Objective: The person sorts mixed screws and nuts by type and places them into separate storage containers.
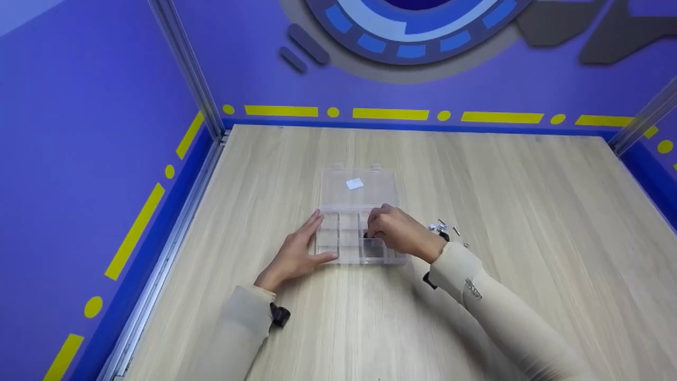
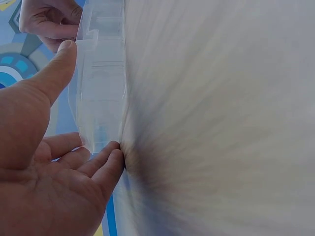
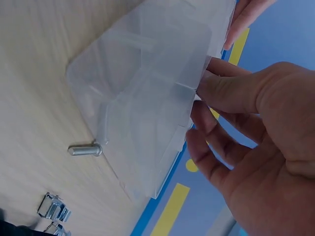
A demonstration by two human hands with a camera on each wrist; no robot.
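Observation:
A clear plastic compartment box [image 1: 349,250] lies on the table with its lid [image 1: 333,188] folded back. My left hand [image 1: 296,254] rests against its left side, fingers extended along the wall and thumb over the front corner. In the left wrist view, those fingertips [image 2: 115,147] touch the box low down, near the table. My right hand [image 1: 396,230] reaches over the right-hand compartments with its fingers bent downward. A small dark spot shows by its fingertips. The right wrist view has the thumb and fingers at the box's rim; anything between the tips is hidden.
Right of the box lie small metal pieces [image 1: 438,227] and several screws. One bolt [image 3: 84,150] sits close to the box's side; metal clips [image 3: 53,209] lie farther off. A white label [image 1: 354,183] is on the lid. Blue walls [image 1: 254,79] enclose the table.

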